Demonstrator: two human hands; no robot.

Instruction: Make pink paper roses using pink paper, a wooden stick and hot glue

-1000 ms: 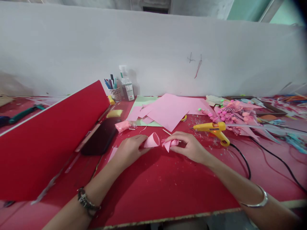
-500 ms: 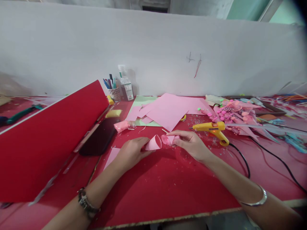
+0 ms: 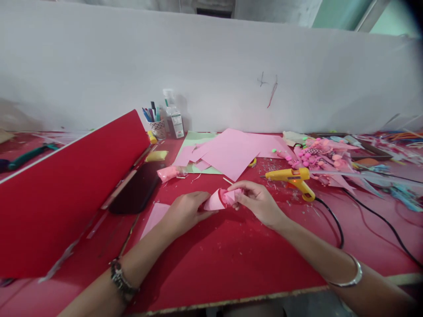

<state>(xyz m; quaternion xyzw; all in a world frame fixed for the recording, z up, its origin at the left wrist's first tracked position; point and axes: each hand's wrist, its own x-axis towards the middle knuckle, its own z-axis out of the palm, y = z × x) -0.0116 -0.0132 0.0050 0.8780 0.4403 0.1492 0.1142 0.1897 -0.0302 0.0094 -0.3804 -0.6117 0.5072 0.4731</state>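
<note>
My left hand (image 3: 188, 211) is closed round a rolled pink paper cone (image 3: 214, 201), its wide mouth facing right. Between the fingertips of my right hand (image 3: 259, 200) is a small crumpled pink piece (image 3: 233, 196), whose left end sits at the cone's mouth. How deep it reaches into the cone is hidden. Both hands are just above the red tabletop (image 3: 231, 264). A pink sheet (image 3: 155, 217) lies partly behind my left forearm.
A yellow glue gun (image 3: 292, 176) with a black cable lies right of my hands. Pink sheets (image 3: 231, 152) lie behind them. At left are a dark phone (image 3: 135, 189) and a slanted red board (image 3: 76, 189). Pink decorations (image 3: 320, 156) crowd the back right.
My right hand has moved left, bringing the crumpled pink piece from beside the cone to its mouth. The cone in my left hand has shifted slightly right.
</note>
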